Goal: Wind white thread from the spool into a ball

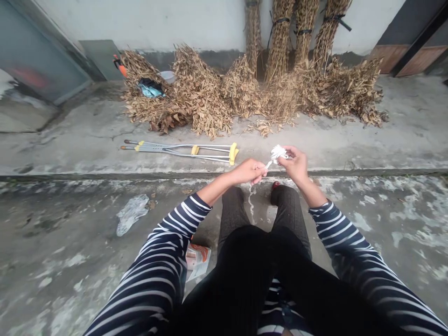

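A bundle of white cord (278, 153) is held in front of me, above the gap between my knees. My right hand (294, 164) pinches the bundle from the right with thumb and fingers. On the other side, my left hand (249, 171) is closed on a strand that runs out of the bundle. Below the left hand, a loose crinkled end (251, 205) of the cord hangs down between my legs. The fingertips of the left hand partly hide the strand.
A pair of crutches (182, 150) with yellow pads lies on the raised concrete ledge (87, 154). Dried plant stalks (206, 100) are heaped along the wall, with tied bundles (280, 37) upright behind. Clear plastic (133, 213) and an orange-and-white packet (199, 259) lie on the ground at left.
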`<state>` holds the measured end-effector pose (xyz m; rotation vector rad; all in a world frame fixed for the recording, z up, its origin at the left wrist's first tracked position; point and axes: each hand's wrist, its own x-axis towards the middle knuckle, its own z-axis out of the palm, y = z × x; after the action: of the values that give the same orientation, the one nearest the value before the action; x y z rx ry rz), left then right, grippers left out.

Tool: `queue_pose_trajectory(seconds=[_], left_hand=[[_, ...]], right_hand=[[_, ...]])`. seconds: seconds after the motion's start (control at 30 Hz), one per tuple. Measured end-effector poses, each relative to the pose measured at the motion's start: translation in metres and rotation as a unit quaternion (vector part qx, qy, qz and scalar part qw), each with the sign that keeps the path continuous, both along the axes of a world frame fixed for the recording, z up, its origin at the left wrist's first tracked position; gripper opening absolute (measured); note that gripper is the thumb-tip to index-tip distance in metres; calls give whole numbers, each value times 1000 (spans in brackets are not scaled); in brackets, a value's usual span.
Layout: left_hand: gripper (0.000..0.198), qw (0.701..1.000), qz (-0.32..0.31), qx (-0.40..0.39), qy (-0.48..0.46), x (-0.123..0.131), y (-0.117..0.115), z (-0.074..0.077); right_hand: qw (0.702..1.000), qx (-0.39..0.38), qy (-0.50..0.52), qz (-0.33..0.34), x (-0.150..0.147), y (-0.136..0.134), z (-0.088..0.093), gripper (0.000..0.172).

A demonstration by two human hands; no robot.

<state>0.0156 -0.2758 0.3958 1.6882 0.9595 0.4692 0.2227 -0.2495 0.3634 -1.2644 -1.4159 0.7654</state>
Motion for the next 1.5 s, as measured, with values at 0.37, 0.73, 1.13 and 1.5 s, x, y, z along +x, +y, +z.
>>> queue_pose_trajectory(seconds=[0.37, 0.73, 1.13, 1.5], left_hand=[[35, 983, -28, 162, 82, -9, 11, 58], [23, 984, 19, 177, -22, 4, 52, 49], [51, 978, 24, -12, -205, 14, 35, 19], [27, 995, 34, 83, 48, 8, 15, 3]], right_hand=[[948, 133, -276, 83, 1, -20, 5, 30], [969, -73, 138, 191, -6, -35, 37, 47], [977, 32, 210, 34, -5, 8, 53, 46], [974, 83, 191, -94, -6, 42, 35, 36]])
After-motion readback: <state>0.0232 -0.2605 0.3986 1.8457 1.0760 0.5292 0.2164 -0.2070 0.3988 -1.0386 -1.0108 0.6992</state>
